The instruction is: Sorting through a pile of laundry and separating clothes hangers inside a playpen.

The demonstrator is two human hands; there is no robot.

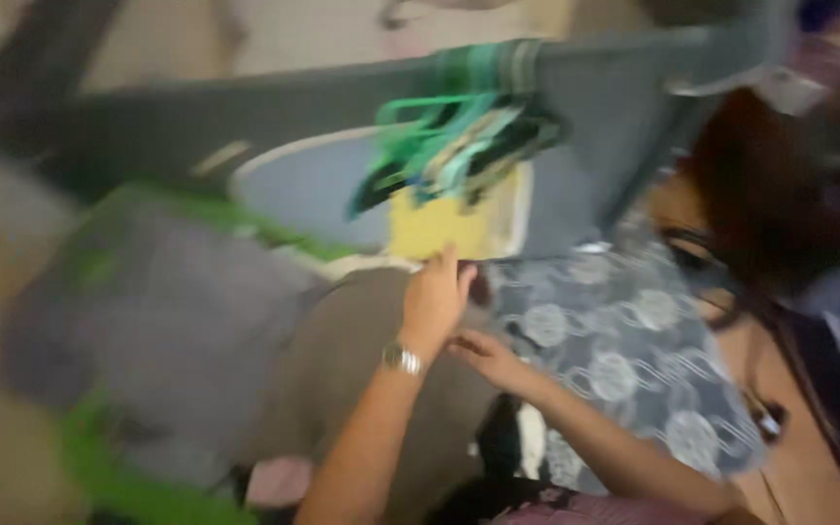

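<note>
The whole view is blurred by motion. My left hand [435,297], with a metal watch on the wrist, curls its fingers over the top edge of a grey-brown garment [342,379]. Just below and to its right, my right hand [488,358] lies with fingers pointing left where that garment meets a blue cloth with pale round patterns [624,340]. The blur hides whether the right hand grips anything. A yellow item [439,228] sits just beyond the left hand.
A bunch of green hangers [459,146] hangs from a grey rail [614,58] above the hands. A white-rimmed tub [284,160] stands behind. A grey cloth [157,311] lies in a green container [109,476] at left. A person's dark hair [780,194] fills the right edge.
</note>
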